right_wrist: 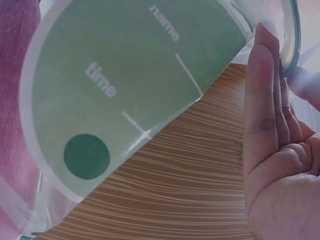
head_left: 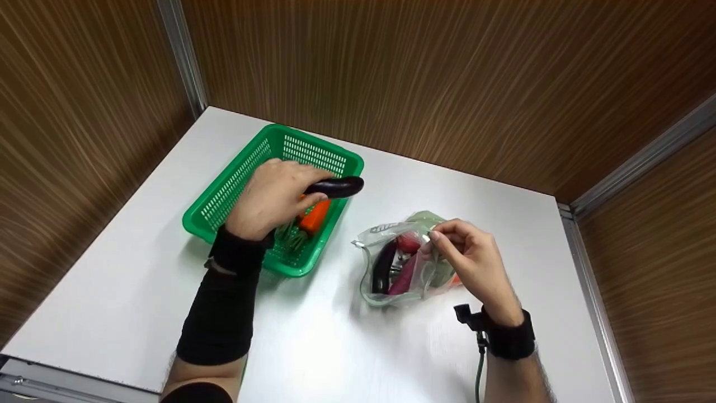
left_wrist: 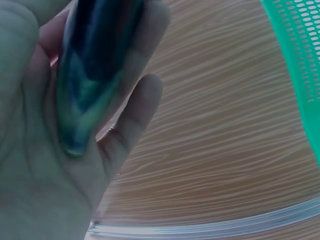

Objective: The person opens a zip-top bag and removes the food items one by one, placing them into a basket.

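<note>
From where I stand the work looks partway through: vegetables sit on both sides, some in the green basket point(head_left: 316, 148) and some in the clear zip bag point(head_left: 414, 300) to its right on the white table point(head_left: 140, 313). Which way they travel I can't tell from this moment alone. In the basket are what seem to be orange carrots point(head_left: 315, 217) with stringy stalks. The bag has at least a dark eggplant point(head_left: 384, 267), a long magenta vegetable point(head_left: 404, 277) and something round and red point(head_left: 408, 242) yet to be dealt with, if the bag is being emptied.

The piece in play is another eggplant point(head_left: 338, 187), aloft over the basket's right side. The person's left hand point(head_left: 279, 193) is clamped around its stem end, leaving the blunt end poking out. It's glossy, near-black purple, slim, with a pale greenish cap tapering into the palm. The right hand point(head_left: 472, 257) pinches the bag's rim between thumb and fingers, its mouth gaping.
</note>
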Action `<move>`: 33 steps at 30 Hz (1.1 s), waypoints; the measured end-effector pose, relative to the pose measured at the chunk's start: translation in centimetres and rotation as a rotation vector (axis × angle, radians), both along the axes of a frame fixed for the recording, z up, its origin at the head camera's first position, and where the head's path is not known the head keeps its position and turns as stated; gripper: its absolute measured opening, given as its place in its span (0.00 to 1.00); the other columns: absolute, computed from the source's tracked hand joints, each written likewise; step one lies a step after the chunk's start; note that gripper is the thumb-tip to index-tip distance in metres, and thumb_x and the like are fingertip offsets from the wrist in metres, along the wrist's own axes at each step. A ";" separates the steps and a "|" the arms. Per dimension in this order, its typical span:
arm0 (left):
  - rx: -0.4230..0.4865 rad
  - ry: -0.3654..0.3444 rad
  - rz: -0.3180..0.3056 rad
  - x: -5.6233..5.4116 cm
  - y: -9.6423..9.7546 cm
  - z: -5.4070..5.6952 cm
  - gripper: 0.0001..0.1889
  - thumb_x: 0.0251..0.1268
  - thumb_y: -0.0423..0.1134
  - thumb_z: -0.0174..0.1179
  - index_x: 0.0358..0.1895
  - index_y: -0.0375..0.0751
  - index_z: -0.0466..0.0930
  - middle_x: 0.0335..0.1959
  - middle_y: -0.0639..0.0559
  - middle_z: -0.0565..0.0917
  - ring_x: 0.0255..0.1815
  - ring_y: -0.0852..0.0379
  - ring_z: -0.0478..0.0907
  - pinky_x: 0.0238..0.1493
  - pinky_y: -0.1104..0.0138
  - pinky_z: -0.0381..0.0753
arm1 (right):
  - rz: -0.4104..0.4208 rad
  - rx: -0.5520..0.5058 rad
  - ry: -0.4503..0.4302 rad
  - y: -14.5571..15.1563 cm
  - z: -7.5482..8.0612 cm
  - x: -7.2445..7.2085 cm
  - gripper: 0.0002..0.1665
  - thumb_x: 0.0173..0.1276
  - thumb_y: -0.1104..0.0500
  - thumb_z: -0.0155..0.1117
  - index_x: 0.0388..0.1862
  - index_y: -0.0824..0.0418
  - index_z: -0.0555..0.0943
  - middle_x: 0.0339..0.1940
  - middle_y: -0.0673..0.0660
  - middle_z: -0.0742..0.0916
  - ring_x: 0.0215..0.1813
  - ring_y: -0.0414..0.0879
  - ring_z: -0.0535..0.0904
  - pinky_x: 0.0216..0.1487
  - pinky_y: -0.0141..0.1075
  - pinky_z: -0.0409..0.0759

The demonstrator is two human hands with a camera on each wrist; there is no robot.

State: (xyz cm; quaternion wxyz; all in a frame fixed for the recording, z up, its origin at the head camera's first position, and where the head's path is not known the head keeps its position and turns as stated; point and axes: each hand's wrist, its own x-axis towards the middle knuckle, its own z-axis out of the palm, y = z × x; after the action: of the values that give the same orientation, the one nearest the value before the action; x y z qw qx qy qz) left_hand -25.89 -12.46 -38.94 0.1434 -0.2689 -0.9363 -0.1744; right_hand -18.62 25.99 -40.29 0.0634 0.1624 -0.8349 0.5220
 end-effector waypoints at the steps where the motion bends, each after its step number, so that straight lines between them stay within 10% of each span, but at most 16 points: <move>1: -0.007 -0.009 0.004 -0.3 0.0 -0.2 0.23 0.83 0.50 0.75 0.74 0.51 0.92 0.65 0.47 0.97 0.64 0.42 0.94 0.67 0.42 0.88 | -0.003 0.003 -0.003 0.0 0.0 0.0 0.05 0.86 0.69 0.71 0.48 0.72 0.90 0.35 0.57 0.98 0.38 0.38 0.96 0.43 0.28 0.92; 15: -0.063 0.033 0.148 -4.0 -0.2 -4.2 0.19 0.82 0.43 0.76 0.70 0.46 0.93 0.63 0.45 0.98 0.65 0.36 0.90 0.70 0.42 0.84 | -0.017 0.020 0.003 -0.1 -0.1 0.0 0.05 0.86 0.68 0.72 0.49 0.71 0.90 0.35 0.55 0.98 0.37 0.37 0.95 0.41 0.28 0.90; 25: 0.018 -0.030 0.205 -4.4 0.0 -4.6 0.23 0.74 0.21 0.69 0.68 0.41 0.94 0.61 0.42 0.98 0.59 0.35 0.91 0.58 0.46 0.83 | -0.010 0.014 0.009 0.0 0.0 0.1 0.06 0.86 0.68 0.71 0.48 0.72 0.90 0.35 0.58 0.98 0.37 0.36 0.95 0.41 0.27 0.90; 33: -0.043 -0.121 0.187 -3.9 0.1 -4.9 0.19 0.78 0.37 0.79 0.68 0.40 0.94 0.58 0.40 0.98 0.59 0.34 0.96 0.60 0.38 0.93 | -0.029 0.020 0.002 0.2 0.1 0.2 0.05 0.86 0.68 0.71 0.48 0.70 0.91 0.35 0.58 0.98 0.37 0.36 0.94 0.40 0.28 0.90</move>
State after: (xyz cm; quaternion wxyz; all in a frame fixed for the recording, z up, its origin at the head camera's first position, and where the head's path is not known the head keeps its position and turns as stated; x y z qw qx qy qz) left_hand -29.82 -12.35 -43.88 0.0966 -0.1724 -0.9678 -0.1558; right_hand -18.38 26.15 -40.19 0.0701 0.1517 -0.8423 0.5124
